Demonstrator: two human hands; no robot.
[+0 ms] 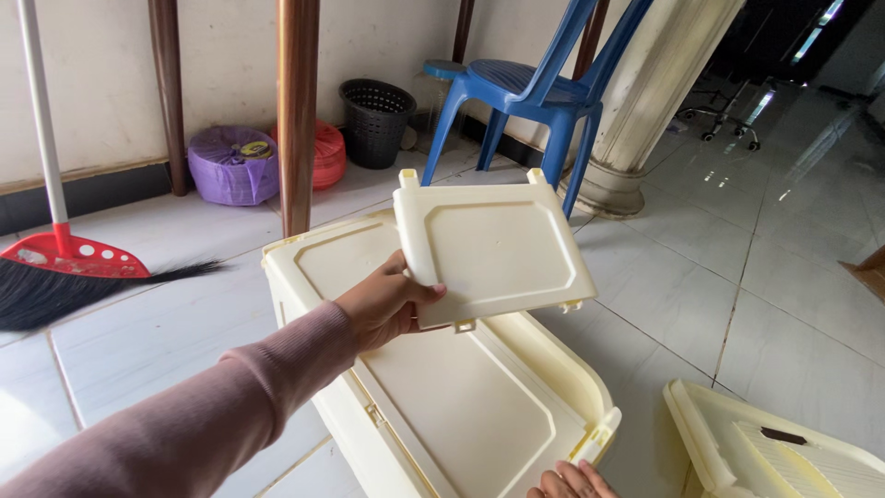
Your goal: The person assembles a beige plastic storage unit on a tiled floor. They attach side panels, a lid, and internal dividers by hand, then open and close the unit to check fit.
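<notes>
While left hand (392, 304) grips a cream panel (493, 254) by its nine o'clock edge, cream box (461, 406) beneath, right hand (572, 481) at six o'clock touching box, grasp unclear, broom (64, 267) at nine o'clock.

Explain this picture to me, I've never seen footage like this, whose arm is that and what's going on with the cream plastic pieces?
There is no machine here. The one picture comes from a camera worn on a person's head, looking down at their own hands. The left hand, in a pink sleeve, grips a flat cream plastic panel by its edge, held above a larger cream plastic box on the tiled floor. Only the right hand's fingertips show, at the box's lower edge. Another cream piece lies to the right. Behind are a broom and a blue chair.
</notes>
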